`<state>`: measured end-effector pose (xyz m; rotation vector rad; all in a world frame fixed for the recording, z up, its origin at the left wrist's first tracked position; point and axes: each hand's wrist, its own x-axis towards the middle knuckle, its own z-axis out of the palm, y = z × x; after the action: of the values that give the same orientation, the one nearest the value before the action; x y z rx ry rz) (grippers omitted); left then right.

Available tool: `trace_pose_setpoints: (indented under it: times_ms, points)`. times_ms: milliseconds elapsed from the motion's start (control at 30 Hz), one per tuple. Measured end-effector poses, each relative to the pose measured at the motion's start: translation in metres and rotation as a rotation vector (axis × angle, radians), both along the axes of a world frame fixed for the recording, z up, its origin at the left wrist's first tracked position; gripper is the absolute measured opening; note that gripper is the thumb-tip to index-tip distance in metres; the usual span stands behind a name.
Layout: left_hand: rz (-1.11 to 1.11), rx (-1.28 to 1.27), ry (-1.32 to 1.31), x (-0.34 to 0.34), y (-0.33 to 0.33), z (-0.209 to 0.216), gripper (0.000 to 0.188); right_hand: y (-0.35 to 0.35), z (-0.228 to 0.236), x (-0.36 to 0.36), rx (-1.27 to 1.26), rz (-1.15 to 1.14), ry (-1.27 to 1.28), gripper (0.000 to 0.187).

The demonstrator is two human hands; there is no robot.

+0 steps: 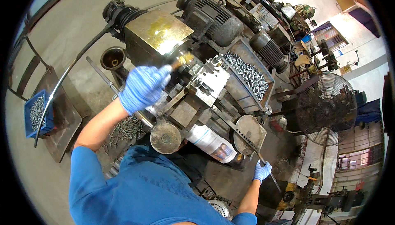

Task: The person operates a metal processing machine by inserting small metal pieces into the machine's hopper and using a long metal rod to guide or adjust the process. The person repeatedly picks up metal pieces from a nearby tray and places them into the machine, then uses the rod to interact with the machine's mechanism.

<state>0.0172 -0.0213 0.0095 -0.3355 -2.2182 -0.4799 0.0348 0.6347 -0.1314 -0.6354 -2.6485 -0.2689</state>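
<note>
One stubby brush (181,61) — brownish, yellowish and blurred at its tip.

A caged fan (327,104) stands right, a barred window (332,39) beyond.

A yellow-tipped brush (182,60) and metal rod (261,158) slant.

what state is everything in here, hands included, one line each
Left hand: gloved, closed on the brush
Brush: held up, tip yellowish, blurred
Right hand: gloved, closed around the rod
Rod: slanting, gripped
Tray: heaped with small metal parts
Blue bin: filled with small metal parts
Cup: open at the top
Metal cover: shiny, yellow-smeared
Fan: caged; cannot tell if spinning
</note>
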Motion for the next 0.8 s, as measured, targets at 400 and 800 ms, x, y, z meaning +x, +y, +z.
trace_pose_setpoints:
  times_ms: [400, 800]
  points:
    - [0.198, 0.111, -0.253, -0.030, -0.054, 0.001, 0.046, -0.001, 0.002, 0.002, -0.007, -0.018, -0.015, 0.047]
    - [0.606, 0.376, -0.602, 0.123, -0.203, -0.254, 0.022, -0.025, -0.002, 0.032, 0.055, -0.061, -0.045, 0.040]
